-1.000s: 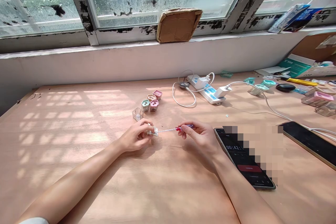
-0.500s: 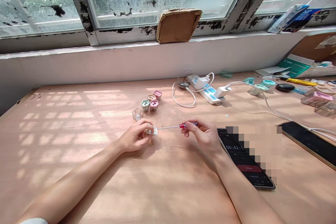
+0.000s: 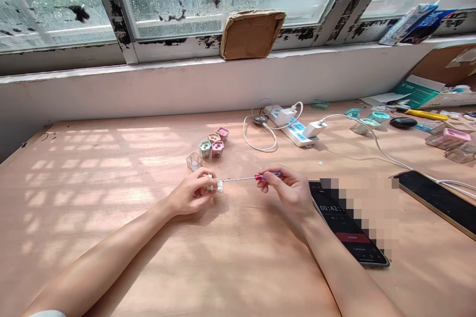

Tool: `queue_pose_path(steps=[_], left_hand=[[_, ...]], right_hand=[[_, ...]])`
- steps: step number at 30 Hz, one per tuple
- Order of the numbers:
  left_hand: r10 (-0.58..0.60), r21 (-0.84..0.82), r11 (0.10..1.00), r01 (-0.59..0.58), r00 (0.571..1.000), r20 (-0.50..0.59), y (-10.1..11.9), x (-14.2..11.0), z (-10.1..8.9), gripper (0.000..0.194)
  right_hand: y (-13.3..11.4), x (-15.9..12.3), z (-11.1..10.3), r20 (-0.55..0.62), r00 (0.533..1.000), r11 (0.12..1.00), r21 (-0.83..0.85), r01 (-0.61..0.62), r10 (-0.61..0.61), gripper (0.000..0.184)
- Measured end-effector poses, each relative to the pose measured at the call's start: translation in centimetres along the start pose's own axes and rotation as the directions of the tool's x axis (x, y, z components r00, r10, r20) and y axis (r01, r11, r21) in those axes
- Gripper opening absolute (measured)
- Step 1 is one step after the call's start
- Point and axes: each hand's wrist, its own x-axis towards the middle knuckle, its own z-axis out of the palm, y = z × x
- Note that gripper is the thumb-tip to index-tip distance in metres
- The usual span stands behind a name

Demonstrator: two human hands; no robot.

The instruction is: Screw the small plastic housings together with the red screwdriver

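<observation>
My left hand point(image 3: 193, 191) is closed around a small pale, partly clear piece point(image 3: 219, 186), whose exact kind I cannot make out behind the fingers. In my right hand point(image 3: 288, 185) is a screwdriver point(image 3: 268, 176) with a red and blue see-through handle. Its thin shaft runs level to the left, and the tip meets the pale piece at my left fingers. Just beyond my left hand stands a clear, angular cup point(image 3: 194, 161). Behind that cup, several small pots with lids are grouped, among them a green one point(image 3: 205, 149) and a pink one point(image 3: 217, 148).
A phone showing a timer point(image 3: 344, 228) lies beside my right forearm, and a second phone point(image 3: 439, 198) is farther right. Toward the wall are a white power strip point(image 3: 297, 131) and cables. More cups, a black mouse point(image 3: 403, 123) and a yellow-handled tool point(image 3: 427, 115) lie at the right.
Both hands keep nearly the same pose and hold the same things. The whole view has shifted very slightly; nothing has been let go.
</observation>
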Motion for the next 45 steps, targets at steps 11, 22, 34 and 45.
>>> queue_pose_path(steps=[11, 22, 34, 45], left_hand=[[-0.142, -0.028, 0.989, 0.143, 0.989, 0.032, 0.1, -0.1, 0.5, 0.032], [-0.123, 0.021, 0.992, 0.122, 0.992, 0.014, 0.0, -0.1, 0.4, 0.033], [-0.113, 0.027, 0.993, 0.113, 0.994, 0.004, 0.1, -0.1, 0.5, 0.031], [-0.127, 0.028, 0.992, 0.127, 0.992, 0.005, 0.1, -0.1, 0.4, 0.031]], right_hand=[[-1.2, -0.8, 0.9, 0.057, 0.998, 0.991, -0.134, -0.024, 0.031, 0.04], [-0.8, -0.8, 0.7, 0.067, 0.997, 0.991, -0.13, -0.031, 0.04, 0.043], [-0.5, -0.8, 0.7, 0.079, 0.996, 0.992, -0.121, -0.043, 0.053, 0.043], [-0.8, -0.7, 0.8, 0.071, 0.996, 0.991, -0.12, -0.054, 0.063, 0.043]])
